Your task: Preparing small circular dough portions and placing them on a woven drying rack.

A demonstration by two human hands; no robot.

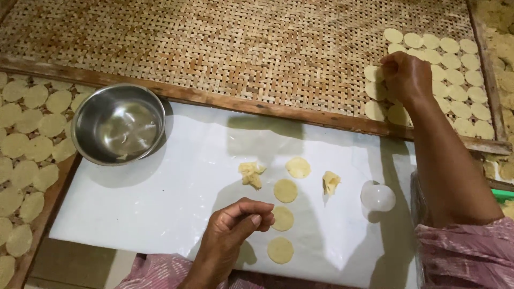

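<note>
Woven bamboo trays (241,48) surround a white plastic sheet (160,214), the landmark here. Left hand (235,227) rests on the sheet's near edge, fingers curled loosely and pinched together, just left of a column of four flat dough discs (285,190); right hand (405,77) is beyond the sheet's far right corner, fingers closed over rows of discs (455,75). Steel bowl (119,124) sits on the sheet's far left corner; two dough lumps (251,174) flank the column.

I see a white plastic sheet (176,208) carrying a steel bowl (118,124), flat dough discs (285,190) and dough lumps (251,174). Beyond it lies a woven bamboo tray (241,48).
</note>
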